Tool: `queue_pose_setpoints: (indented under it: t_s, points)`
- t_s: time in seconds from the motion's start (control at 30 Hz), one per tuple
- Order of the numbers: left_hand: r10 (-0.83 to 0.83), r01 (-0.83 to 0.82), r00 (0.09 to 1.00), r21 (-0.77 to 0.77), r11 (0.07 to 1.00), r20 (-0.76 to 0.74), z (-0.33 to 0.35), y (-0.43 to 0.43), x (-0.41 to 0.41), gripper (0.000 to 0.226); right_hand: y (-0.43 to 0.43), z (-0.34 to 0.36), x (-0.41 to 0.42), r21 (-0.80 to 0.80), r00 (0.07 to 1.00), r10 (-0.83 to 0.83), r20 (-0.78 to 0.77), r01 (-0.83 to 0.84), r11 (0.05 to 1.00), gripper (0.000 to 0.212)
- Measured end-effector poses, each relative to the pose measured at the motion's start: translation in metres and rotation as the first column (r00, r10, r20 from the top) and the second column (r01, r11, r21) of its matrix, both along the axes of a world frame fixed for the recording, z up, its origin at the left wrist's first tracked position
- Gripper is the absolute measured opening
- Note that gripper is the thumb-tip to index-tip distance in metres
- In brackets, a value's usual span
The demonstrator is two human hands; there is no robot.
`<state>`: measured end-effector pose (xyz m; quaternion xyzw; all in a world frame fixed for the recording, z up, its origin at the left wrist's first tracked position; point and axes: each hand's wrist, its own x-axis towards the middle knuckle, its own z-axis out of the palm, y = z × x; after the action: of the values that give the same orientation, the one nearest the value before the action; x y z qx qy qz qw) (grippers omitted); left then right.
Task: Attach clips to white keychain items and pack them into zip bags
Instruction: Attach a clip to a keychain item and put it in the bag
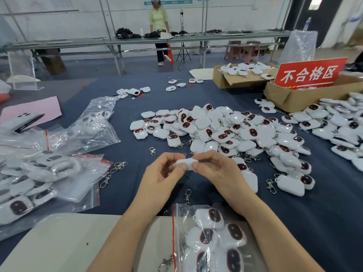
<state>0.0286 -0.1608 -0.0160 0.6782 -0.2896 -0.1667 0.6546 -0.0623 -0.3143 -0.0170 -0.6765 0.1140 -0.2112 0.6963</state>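
White rounded plastic keychain item (185, 162) sits in the air between both hands, just in front of the large heap of white keychain items with dark red-rimmed oval windows (225, 132), seen from the head camera. The left hand (163, 173) pinches its left end with curled thumb and fingertips; the right hand (218, 171) pinches its right end between thumb and forefinger, the other fingers curled beneath. Whether a clip is on it cannot be told.

The heap lies on a dark blue cloth-covered table (127, 193). Nearer the person than the heap, under the right forearm, lies a clear plastic zip bag with a red seal strip (212, 236), holding several white items, partly on a beige board (68, 242). Loose silver metal swivel clips lie in front of the heap and to its left: one small one (152, 151) just at the heap's near-left edge, a cluster (118, 166) further left, and one (187, 196) between the hands and the zip bag.

Well left of the heap are filled clear zip bags (39, 173), and beyond them a grey phone (23, 120) on a pink sheet. Right of and behind the heap stands a brown cardboard box (290, 99) with a red sign in white characters (308, 73); another open cardboard box (235, 79) holding white items stands behind the heap. Far behind the heap, a person in a pale green top (158, 18) stands at a long grey bench.
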Motion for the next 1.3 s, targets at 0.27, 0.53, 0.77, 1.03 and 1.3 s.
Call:
queue_pose_setpoints:
  t_s: [0.27, 0.53, 0.77, 1.03, 1.3]
  points:
    - [-0.024, 0.019, 0.998, 0.078, 0.997, 0.059, -0.006, -0.005, -0.001, 0.020, 0.000, 0.002, 0.000, 0.054, 0.998, -0.055, 0.037, 0.053, 0.997, 0.023]
    - [-0.028, 0.026, 0.999, 0.111, 0.993, 0.021, -0.011, -0.007, 0.000, 0.015, -0.001, -0.001, 0.000, 0.073, 0.996, -0.084, 0.000, 0.084, 0.994, 0.018]
    - [-0.020, 0.020, 1.000, 0.018, 1.000, 0.003, -0.008, -0.005, 0.002, 0.018, -0.002, -0.003, 0.003, 0.155, 0.998, -0.036, 0.052, 0.027, 0.988, 0.024]
    - [0.040, -0.039, 0.998, -0.033, 0.999, 0.040, -0.001, 0.003, -0.002, 0.022, 0.000, 0.003, 0.002, -0.041, 1.000, -0.003, 0.021, 0.004, 0.999, 0.033]
    - [0.136, -0.142, 0.981, 0.035, 0.989, 0.140, -0.009, 0.069, -0.024, 0.034, 0.011, 0.035, -0.015, -0.380, 0.983, 0.068, -0.170, -0.129, 0.916, 0.028]
